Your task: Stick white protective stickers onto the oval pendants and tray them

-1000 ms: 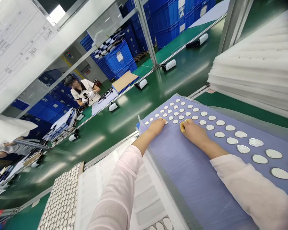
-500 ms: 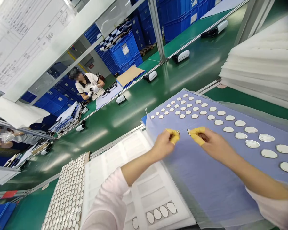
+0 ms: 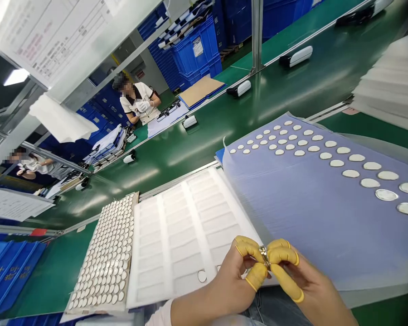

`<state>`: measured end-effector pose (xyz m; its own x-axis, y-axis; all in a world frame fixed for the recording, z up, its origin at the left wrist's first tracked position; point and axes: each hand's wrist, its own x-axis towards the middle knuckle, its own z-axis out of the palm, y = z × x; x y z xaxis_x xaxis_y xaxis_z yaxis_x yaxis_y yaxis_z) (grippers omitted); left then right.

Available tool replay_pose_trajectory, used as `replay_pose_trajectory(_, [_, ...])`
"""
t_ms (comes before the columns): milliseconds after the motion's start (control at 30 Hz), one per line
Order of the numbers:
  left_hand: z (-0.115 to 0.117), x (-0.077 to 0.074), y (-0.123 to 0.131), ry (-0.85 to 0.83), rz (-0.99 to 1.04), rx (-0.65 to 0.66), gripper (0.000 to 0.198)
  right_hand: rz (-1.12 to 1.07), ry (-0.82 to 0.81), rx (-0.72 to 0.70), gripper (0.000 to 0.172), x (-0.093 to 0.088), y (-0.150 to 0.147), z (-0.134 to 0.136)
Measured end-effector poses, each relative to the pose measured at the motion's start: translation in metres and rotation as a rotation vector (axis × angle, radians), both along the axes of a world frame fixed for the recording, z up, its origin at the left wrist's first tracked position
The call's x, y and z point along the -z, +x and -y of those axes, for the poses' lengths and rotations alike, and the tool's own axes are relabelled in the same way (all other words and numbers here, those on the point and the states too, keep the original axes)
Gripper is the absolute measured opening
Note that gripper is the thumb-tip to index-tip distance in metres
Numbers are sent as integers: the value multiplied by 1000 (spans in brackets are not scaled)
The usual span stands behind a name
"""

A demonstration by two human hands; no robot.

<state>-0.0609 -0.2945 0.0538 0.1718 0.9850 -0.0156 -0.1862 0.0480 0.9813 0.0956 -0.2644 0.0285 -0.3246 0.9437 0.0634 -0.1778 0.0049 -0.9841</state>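
Note:
My left hand [image 3: 233, 280] and my right hand [image 3: 289, 271] meet low in the view, their fingers in yellow finger cots. Between their fingertips they pinch a small metal ring-like part [image 3: 264, 256], mostly hidden by the fingers. Just behind my hands lies a white sheet with rectangular recesses [image 3: 187, 240]. A lilac plastic sheet [image 3: 309, 217] to the right carries rows of white oval pads [image 3: 336, 163], graded from small to large.
A dense sheet of white discs [image 3: 104, 253] lies left of the white sheet. Beyond runs a green conveyor belt [image 3: 204, 131] with white fittings. Stacked white foam [image 3: 391, 86] stands at right. Blue crates [image 3: 193, 54] and seated co-workers are farther off.
Both hands have left the lilac sheet and come together nearer me, now pinching the small metal part. The view has swung, bringing the white sheet and disc sheet more fully into sight.

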Motion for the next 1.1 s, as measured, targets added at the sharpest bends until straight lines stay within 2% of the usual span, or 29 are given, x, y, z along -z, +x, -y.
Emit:
replay_pose_trajectory(100, [14,-4,1,-71,105,22,28,-21,-7,-23,18,0,-4,12])
replay_pose_trajectory(267, [30,-5,1,-131,187,-57,37,-15,162,-89,7,1,-4,22])
replay_pose_trajectory(500, [43,-5,-10,-166,239,-79,41,65,339,-161,15,-3,-1,31])
replay_pose_trajectory(600, [50,-7,-19,-36,151,-88,40,58,375,-135,17,-1,-3,32])
replay_pose_trajectory(700, [57,-12,-30,173,-115,-91,40,48,268,-48,11,0,-7,33])
replay_pose_trajectory(733, [58,-15,-33,245,-226,-86,41,64,220,-66,14,-1,-8,32])
replay_pose_trajectory(800, [58,-19,-38,402,-436,-82,45,97,136,-184,31,-2,-12,32])
replay_pose_trajectory(900, [55,-18,-42,639,-658,-107,52,86,42,-305,49,-6,-20,32])
replay_pose_trajectory(1100, [54,-4,-43,840,-855,-135,50,44,-130,-375,43,-12,-31,34])
